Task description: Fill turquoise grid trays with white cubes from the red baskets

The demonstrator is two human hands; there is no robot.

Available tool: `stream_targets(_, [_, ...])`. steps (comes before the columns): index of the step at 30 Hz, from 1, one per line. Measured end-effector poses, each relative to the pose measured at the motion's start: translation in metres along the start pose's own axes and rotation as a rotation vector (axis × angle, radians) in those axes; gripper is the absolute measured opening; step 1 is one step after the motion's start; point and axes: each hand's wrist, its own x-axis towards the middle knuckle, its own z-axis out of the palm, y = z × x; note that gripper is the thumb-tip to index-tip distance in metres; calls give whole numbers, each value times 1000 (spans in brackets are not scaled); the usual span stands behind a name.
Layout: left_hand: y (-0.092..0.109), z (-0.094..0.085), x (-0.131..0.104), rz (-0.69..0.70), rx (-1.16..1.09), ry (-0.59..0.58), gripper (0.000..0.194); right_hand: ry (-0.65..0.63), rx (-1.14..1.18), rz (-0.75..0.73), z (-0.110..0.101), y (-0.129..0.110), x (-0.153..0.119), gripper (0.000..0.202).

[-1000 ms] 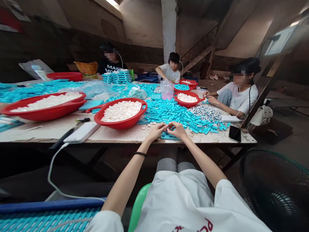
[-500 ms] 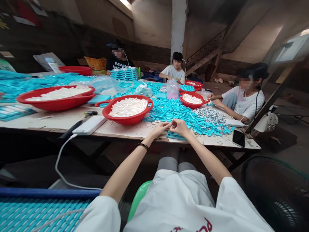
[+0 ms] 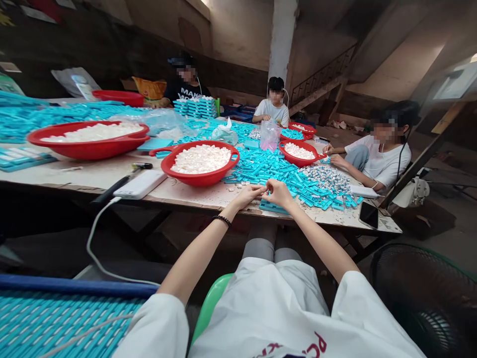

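Blue tray (image 3: 274, 207) lies at table (image 3: 201, 196) edge, left hand (image 3: 246, 197) and right hand (image 3: 279, 194) pinched, hold unclear

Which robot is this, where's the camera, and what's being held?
No robot: these are a person's bare hands, seen by one camera worn on the head, looking forward and down. The left hand, below a dark bracelet, and the right hand meet at the table's near edge, above a blue plastic piece. Anything between their fingertips is too small to make out. On the table lie a heap of blue parts, red baskets of white pieces, a phone and a white box with a cable. Three other people sit around it.
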Motion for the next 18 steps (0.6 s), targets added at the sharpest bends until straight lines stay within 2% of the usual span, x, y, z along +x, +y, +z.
stream_targets(5, [-3,0,1,-1,-12,-32,43,39,59,17,4,4,-7,7])
stream_targets(11, [-4,-1,1,-16,-25,4,41,-3,100,-9,4,11,-3,12])
stream_targets(18, [0,3,-2,-9,-45,16,45,107,55,9,12,9,-7,14])
